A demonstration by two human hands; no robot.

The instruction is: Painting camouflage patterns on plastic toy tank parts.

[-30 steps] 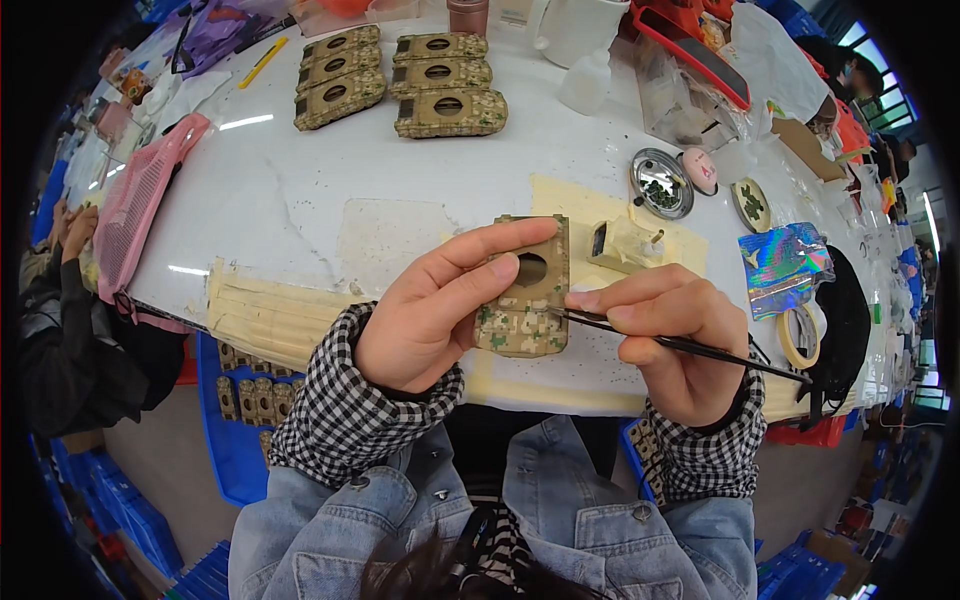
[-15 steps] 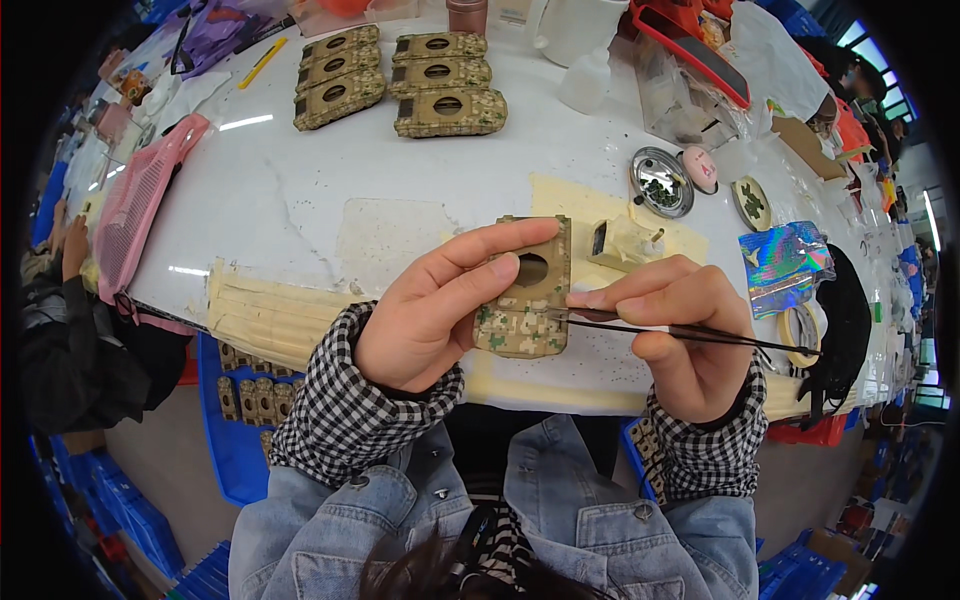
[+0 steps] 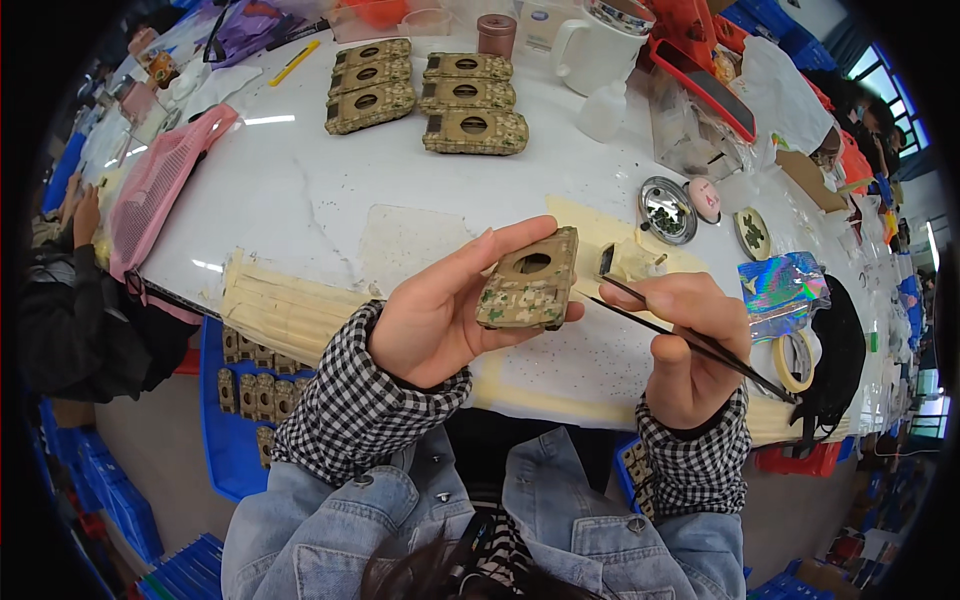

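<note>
The left hand (image 3: 440, 315) holds up a flat, oblong camouflage-patterned block (image 3: 530, 280), tan with green and brown blotches and a round dark hole near its far end. The block sits above the near edge of the white table (image 3: 300, 200), its long axis running from the person out toward the table, tipped a little to the right, with the holed end farthest away. The fingers are stretched along the block's left side and underneath it, and the thumb lies under its near end, so the hand is clamped on the block; its underside is hidden.

The right hand (image 3: 690, 345) is just beside it, with fingers pinched together on a thin dark brush (image 3: 690, 335). The brush lies slantwise, its tip pointing up and left, close to the block's right edge; I cannot tell whether the tip touches it. The handle runs down and right past the hand.

Farther off on the table lie two short rows of similar camouflage blocks (image 3: 425, 90). To the right are a small round metal dish (image 3: 667, 208), a sheet of shiny rainbow foil (image 3: 785, 285) and a roll of tape (image 3: 795, 360). A blue crate (image 3: 225, 440) below the table edge holds more blocks, mostly covered by the sleeve. The things at the far rim are bent and too small to make out
</note>
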